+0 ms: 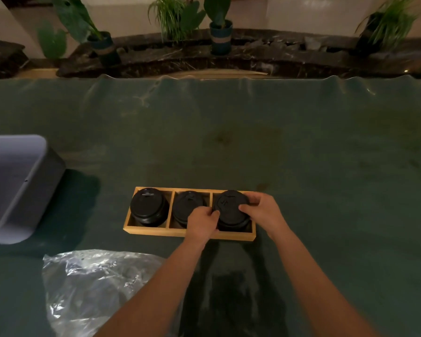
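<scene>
A wooden tray (153, 231) with three compartments lies on the green tablecloth. Each compartment holds a stack of black cup lids: left stack (148, 206), middle stack (187, 203), right stack (229, 207). My left hand (202, 222) grips the left edge of the right stack, partly hiding the middle stack. My right hand (263, 210) grips the same stack from its right side, thumb on the top lid.
A grey plastic bin (17, 186) stands at the left. A crumpled clear plastic bag (93, 283) lies near the front left. Potted plants (220, 36) line a dark stone ledge beyond the table's far edge.
</scene>
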### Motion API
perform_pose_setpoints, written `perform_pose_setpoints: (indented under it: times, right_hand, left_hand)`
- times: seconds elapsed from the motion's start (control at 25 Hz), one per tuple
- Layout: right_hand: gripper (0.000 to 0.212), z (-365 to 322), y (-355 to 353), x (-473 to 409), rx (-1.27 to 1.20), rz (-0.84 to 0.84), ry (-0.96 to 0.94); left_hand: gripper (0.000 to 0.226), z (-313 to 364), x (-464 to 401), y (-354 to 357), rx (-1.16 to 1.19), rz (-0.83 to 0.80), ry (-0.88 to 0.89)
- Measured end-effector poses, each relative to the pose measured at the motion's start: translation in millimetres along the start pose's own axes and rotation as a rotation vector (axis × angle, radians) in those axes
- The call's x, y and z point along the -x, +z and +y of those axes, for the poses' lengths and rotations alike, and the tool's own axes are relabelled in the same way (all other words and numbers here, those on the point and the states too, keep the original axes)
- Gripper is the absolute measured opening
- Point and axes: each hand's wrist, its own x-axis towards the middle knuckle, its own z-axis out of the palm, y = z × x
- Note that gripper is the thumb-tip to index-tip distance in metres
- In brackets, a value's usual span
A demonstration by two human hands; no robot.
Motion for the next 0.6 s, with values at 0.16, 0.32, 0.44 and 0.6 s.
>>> perform_pose_setpoints:
  times: [0.16, 0.32, 0.44, 0.6]
  right_hand:
    - [0.028, 11.8, -2.0, -8.4, 0.187, 0.031, -0.03]
    - [0.035, 15.9, 0.3, -14.1, 0.325, 0.081, -0.099]
    - [0.038, 17.0, 1.9, -15.6, 0.356, 0.081, -0.095]
    - [0.04, 18.8, 1.8, -13.1, 0.324, 0.068, -0.067]
  left_hand:
    - [0.026, -1.4, -3.1, 6.7, -0.172, 0.077, 0.081]
    - [0.023, 2.2, -6.3, 7.5, -0.196, 0.125, 0.081]
    - [0.025, 1.5, -6.4, 7.1, -0.181, 0.12, 0.05]
    - [0.022, -1.1, -5.3, 0.7, -0.156, 0.08, 0.016]
